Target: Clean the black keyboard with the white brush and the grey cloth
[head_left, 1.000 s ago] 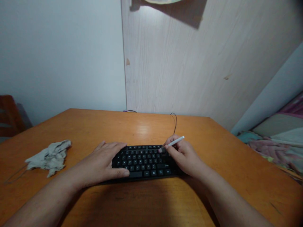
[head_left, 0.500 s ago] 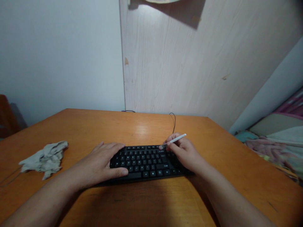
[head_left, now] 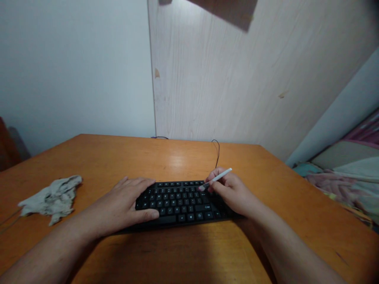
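A black keyboard [head_left: 183, 203] lies on the wooden table in front of me. My left hand [head_left: 130, 201] grips its left end from above, fingers over the far edge and thumb across the keys near the front. In a pinch, my right hand [head_left: 226, 187] holds a small brush with a white handle [head_left: 222, 174]. The brush's pale pinkish tip touches or hovers just over the keys at the upper right; I cannot tell which. My right hand covers much of the keyboard's right end.
A crumpled greyish cloth [head_left: 55, 199] with strings lies on the table [head_left: 142, 157] at the left. A black cable [head_left: 218, 152] runs from behind the keyboard toward the wall. Bedding [head_left: 334, 183] shows at the far right, and part of a brown wooden chair [head_left: 7, 146] at the far left.
The brush tip has moved slightly down and toward me, from the top key row onto the keys below. My left hand keeps its place on the keyboard.
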Demonstrator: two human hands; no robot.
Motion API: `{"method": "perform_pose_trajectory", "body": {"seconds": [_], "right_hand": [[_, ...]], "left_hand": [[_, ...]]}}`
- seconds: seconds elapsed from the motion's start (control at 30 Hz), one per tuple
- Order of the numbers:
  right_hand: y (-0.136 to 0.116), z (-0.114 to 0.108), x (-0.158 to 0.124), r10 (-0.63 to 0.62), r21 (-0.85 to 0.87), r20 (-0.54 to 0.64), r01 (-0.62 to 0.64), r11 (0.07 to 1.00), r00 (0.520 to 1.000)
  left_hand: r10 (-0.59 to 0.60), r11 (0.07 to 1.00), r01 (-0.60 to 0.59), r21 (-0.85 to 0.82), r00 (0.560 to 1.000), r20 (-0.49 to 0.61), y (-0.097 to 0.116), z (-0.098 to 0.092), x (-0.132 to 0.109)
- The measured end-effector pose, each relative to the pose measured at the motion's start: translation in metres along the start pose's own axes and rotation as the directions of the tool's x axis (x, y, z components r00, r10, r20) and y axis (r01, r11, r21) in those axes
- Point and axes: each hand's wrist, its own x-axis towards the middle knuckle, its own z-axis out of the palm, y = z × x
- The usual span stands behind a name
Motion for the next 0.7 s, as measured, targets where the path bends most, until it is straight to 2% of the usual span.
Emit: {"method": "perform_pose_trajectory", "body": {"seconds": [0.1, 0.27, 0.5, 0.6, 0.7], "right_hand": [[-0.001, -0.001, 0.000, 0.011, 0.027, -0.020, -0.011, 1.000, 1.000], [-0.001, -0.001, -0.002, -0.029, -0.005, 0.045, 0.029, 1.000, 0.999], [0.007, -0.008, 0.002, -0.057, -0.144, -0.116, 0.040, 0.989, 0.992], [0.006, -0.009, 0.001, -0.092, -0.249, -0.088, 0.068, 0.966, 0.992], [0.005, -0.012, 0.000, -0.054, -0.173, -0.042, 0.046, 0.984, 0.998]], "left_hand": [[-0.005, 1.000, 0.005, -0.009, 1.000, -0.007, 0.000, 0.000, 0.000], [-0.011, 1.000, 0.011, -0.002, 1.000, -0.021, 0.001, -0.001, 0.000], [-0.032, 0.999, 0.032, -0.013, 0.999, 0.006, -0.001, 0.001, 0.001], [-0.019, 1.000, 0.019, -0.016, 1.000, -0.011, -0.003, 0.002, 0.001], [-0.004, 1.000, 0.004, -0.022, 1.000, -0.022, -0.004, 0.003, 0.001]]}}
